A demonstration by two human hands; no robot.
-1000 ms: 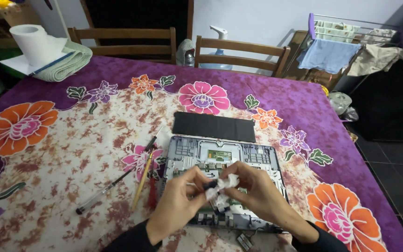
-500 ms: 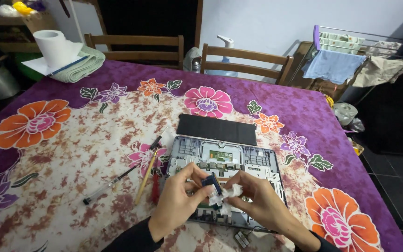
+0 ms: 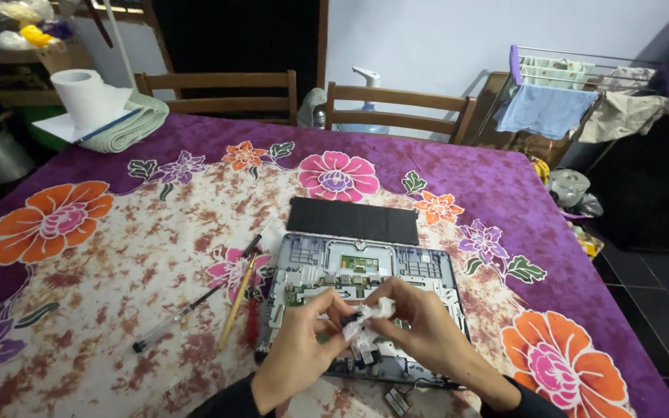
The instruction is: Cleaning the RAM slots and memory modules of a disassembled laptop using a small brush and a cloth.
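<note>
Fingers of your left hand (image 3: 300, 352) and right hand (image 3: 420, 337) pinch a white tissue wad (image 3: 365, 323) and small dark part above the opened laptop base (image 3: 365, 275); loosen either grip and it could drop among exposed boards.

Probably home: dining table (image 3: 505, 178), clothes rack (image 3: 582, 85)

Wooden chairs (image 3: 396, 104) (two), pale wall (image 3: 427, 39) — dark floor (image 3: 660, 279)

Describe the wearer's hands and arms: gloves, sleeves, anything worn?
Both hands are bare: no gloves, and no rings or watch visible on the left hand or right hand. Dark, apparently black long sleeves cover both forearms and end at the wrists.
</note>
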